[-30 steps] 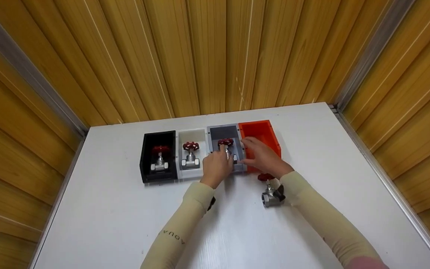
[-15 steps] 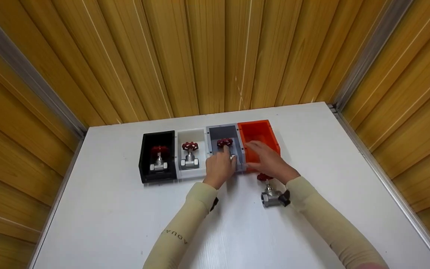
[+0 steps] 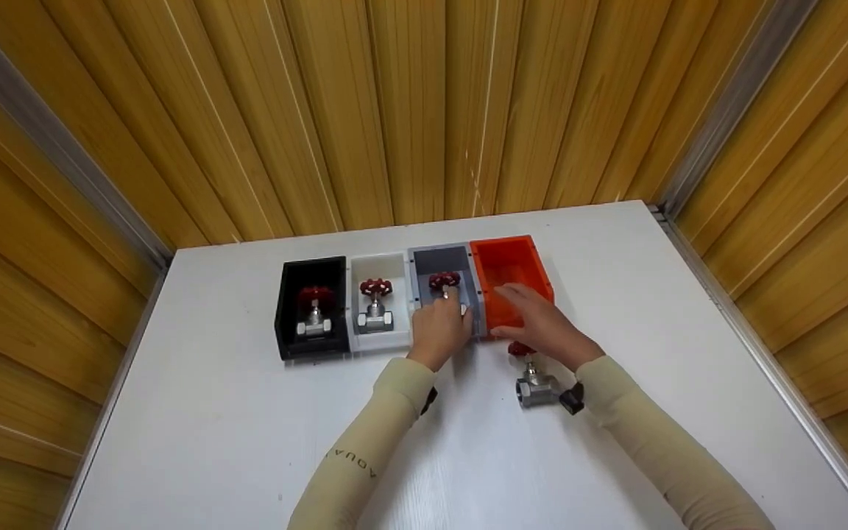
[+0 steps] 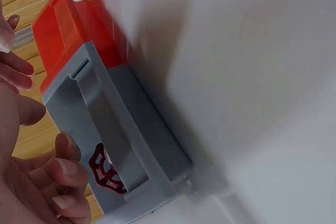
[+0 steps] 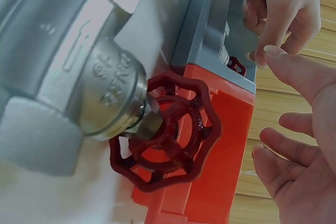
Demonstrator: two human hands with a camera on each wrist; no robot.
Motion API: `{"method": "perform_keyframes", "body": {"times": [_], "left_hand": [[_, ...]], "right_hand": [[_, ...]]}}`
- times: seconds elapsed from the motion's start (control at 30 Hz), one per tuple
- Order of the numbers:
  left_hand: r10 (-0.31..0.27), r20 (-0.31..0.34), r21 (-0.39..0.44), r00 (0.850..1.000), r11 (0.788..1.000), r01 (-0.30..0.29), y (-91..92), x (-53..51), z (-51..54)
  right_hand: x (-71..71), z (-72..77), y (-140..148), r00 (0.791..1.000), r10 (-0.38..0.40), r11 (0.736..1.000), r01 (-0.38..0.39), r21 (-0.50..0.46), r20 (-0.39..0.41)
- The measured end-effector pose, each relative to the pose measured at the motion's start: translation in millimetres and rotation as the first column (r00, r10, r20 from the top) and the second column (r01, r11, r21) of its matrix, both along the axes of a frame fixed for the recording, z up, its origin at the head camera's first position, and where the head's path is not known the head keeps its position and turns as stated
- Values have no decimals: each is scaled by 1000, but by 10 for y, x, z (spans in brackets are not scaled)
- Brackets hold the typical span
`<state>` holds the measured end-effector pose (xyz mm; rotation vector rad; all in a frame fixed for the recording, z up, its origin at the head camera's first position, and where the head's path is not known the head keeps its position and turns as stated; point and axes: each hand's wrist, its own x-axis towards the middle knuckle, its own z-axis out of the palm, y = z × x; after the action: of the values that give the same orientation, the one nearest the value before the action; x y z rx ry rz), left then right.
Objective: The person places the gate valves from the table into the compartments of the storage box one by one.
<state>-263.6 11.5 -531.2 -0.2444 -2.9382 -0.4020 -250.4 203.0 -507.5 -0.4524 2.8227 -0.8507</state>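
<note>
My left hand (image 3: 439, 331) hovers over the front of the grey bin (image 3: 439, 255), its fingers loosely curled and holding nothing in the left wrist view. Inside that bin is a gate valve with a red handwheel (image 3: 444, 280); its metal body is partly hidden by the hand. Over the orange bin (image 3: 509, 254), my right hand (image 3: 545, 327) has its fingers spread and no object in them. Just below it on the table, a larger metal gate valve (image 3: 536, 389) with a red handwheel (image 5: 167, 132) stands close to the right wrist.
To the left, a white bin (image 3: 400, 269) and a black bin (image 3: 282, 309) adjoin the grey one. Each contains a red-wheeled valve, one (image 3: 375, 305) in the white and another (image 3: 314, 313) in the black. Wood-patterned walls (image 3: 409, 110) border the white table (image 3: 210, 412).
Both hands have drawn slightly back and to the right. The left fingers have moved off the handwheel in the grey bin, and the valves have stayed in place.
</note>
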Motion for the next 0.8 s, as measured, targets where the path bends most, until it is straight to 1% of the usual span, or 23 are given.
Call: {"method": "perform_keyframes", "body": {"times": [0.2, 0.47, 0.63, 0.8], "left_hand": [[-19, 0, -6, 1000, 1000, 19, 33, 1, 14], [-16, -34, -26, 999, 1000, 15, 79, -12, -4], [-10, -2, -29, 1000, 1000, 10, 101, -16, -12], [-19, 26, -8, 999, 1000, 19, 121, -6, -12]], "right_hand": [[47, 11, 65, 1000, 2, 1000, -2, 17, 9], [101, -24, 157, 997, -24, 999, 22, 23, 72], [146, -41, 212, 995, -25, 1000, 24, 8, 94], [199, -76, 256, 996, -8, 1000, 9, -5, 86]]}}
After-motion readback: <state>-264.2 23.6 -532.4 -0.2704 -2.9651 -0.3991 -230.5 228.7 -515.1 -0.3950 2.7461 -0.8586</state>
